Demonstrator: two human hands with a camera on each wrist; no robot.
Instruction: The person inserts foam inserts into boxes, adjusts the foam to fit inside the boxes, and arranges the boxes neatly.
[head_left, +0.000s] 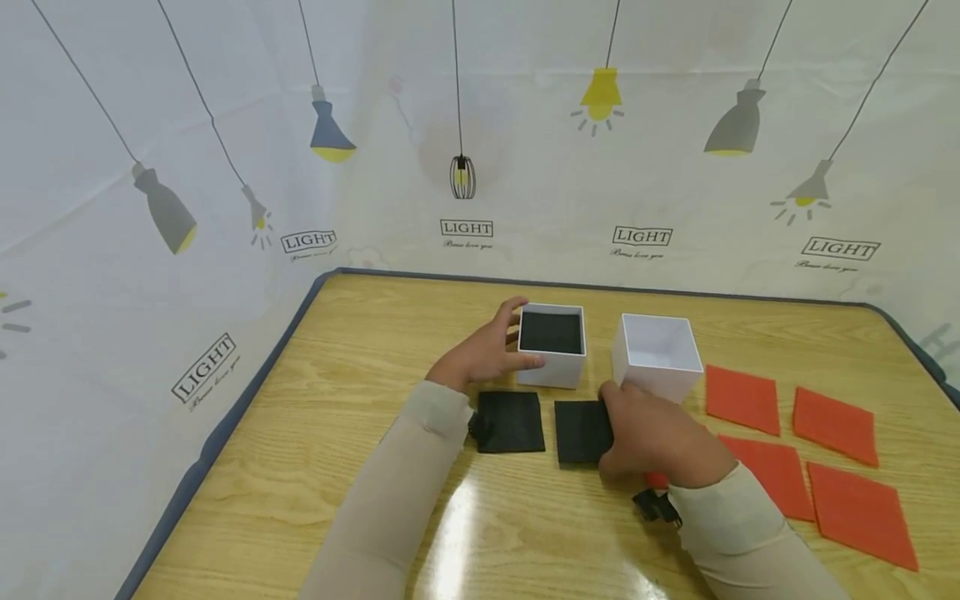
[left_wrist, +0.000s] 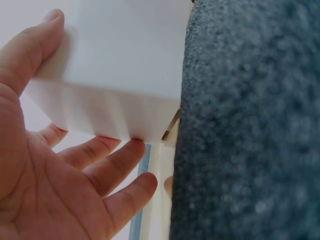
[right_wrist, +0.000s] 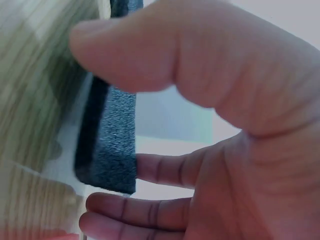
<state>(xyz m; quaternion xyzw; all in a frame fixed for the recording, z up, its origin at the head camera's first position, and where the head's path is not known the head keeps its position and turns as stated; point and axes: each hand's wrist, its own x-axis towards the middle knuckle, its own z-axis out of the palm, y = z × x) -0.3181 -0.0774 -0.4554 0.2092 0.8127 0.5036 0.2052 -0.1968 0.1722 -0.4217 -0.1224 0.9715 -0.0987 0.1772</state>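
My left hand (head_left: 483, 346) steadies a small open white box (head_left: 551, 372), its thumb on the front face and its fingers at the left side. Black foam (head_left: 551, 333) lies inside that box. With thumb and fingers my right hand (head_left: 663, 429) pinches the right edge of a square black foam pad (head_left: 581, 433), whose thick edge also shows in the right wrist view. Another black foam pad (head_left: 510, 422) lies flat on the table just in front of the box. In the left wrist view, blurred dark foam (left_wrist: 250, 120) covers the right half, beside the white box (left_wrist: 115, 45).
A second open white box (head_left: 660, 342), bare inside where it shows, stands right of the first. Several red foam squares (head_left: 834, 423) lie on the right of the wooden table (head_left: 300, 467). A bit of red (head_left: 657, 480) peeks out below my right hand. Printed white curtain (head_left: 390, 208) surrounds the table.
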